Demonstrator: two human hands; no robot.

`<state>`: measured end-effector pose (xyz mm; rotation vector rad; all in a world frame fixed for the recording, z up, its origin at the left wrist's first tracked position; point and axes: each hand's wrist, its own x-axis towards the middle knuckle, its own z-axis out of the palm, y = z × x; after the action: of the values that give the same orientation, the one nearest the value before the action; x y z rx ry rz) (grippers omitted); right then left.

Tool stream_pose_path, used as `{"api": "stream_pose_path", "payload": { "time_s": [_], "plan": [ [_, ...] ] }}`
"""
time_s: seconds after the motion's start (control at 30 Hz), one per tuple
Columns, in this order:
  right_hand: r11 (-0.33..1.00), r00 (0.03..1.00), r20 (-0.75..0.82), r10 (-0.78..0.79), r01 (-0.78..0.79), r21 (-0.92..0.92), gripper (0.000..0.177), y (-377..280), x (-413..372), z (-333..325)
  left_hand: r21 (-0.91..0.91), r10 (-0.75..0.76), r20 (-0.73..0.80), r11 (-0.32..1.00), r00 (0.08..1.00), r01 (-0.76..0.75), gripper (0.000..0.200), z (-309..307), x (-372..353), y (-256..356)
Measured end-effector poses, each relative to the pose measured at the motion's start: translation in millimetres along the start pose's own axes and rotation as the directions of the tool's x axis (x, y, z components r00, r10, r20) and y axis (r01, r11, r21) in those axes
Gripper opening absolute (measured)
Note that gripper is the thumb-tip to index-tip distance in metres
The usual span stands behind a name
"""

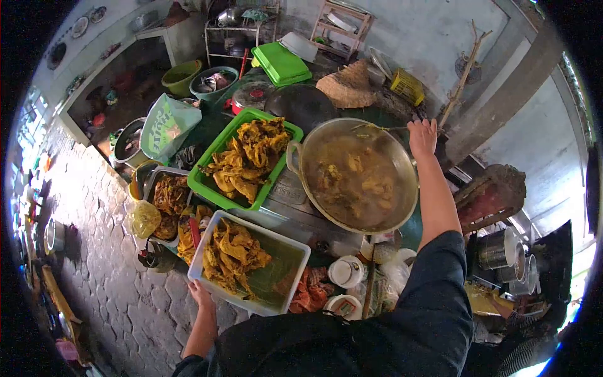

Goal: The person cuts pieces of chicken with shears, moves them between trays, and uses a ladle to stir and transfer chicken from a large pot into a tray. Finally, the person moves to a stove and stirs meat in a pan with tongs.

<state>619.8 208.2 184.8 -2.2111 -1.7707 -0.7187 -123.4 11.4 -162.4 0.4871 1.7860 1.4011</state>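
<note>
My left hand (pixel 201 295) grips the near left edge of a translucent plastic tray (pixel 300 267). Pieces of yellow-brown cooked chicken (pixel 232 254) lie in its left part, with liquid on the bottom. At the far right rim of a big two-handled metal pan (pixel 411 204), my right hand (pixel 423 133) is closed on a thin-handled metal utensil (pixel 394 129). The utensil reaches left over the pan, and its working end is hard to make out. More chicken (pixel 355 163) sits in the steaming brown liquid there.
A green tray (pixel 202 188) heaped with chicken stands left of the pan. Further left are a container of darker meat (pixel 169 195) and a green plastic bag (pixel 166 129). White tubs (pixel 347 271) stand below the pan; stacked metal pots (pixel 499 248) are at right.
</note>
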Motion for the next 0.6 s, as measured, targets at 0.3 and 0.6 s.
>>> {"api": "stream_pose_path", "payload": {
  "time_s": [0.3, 0.6],
  "plan": [
    [0.983, 0.963, 0.258, -0.072, 0.112, -0.145, 0.014, -60, 26, 33, -0.073, 0.093, 0.031, 0.993, 0.995, -0.09, 0.023, -6, 6, -18],
    [0.761, 0.682, 0.397, -0.614, 0.646, 0.068, 0.02, -159, 52, -39, -0.003, -0.107, -0.021, 0.994, 0.994, 0.107, 0.026, 13, -31, 37]
  ]
}}
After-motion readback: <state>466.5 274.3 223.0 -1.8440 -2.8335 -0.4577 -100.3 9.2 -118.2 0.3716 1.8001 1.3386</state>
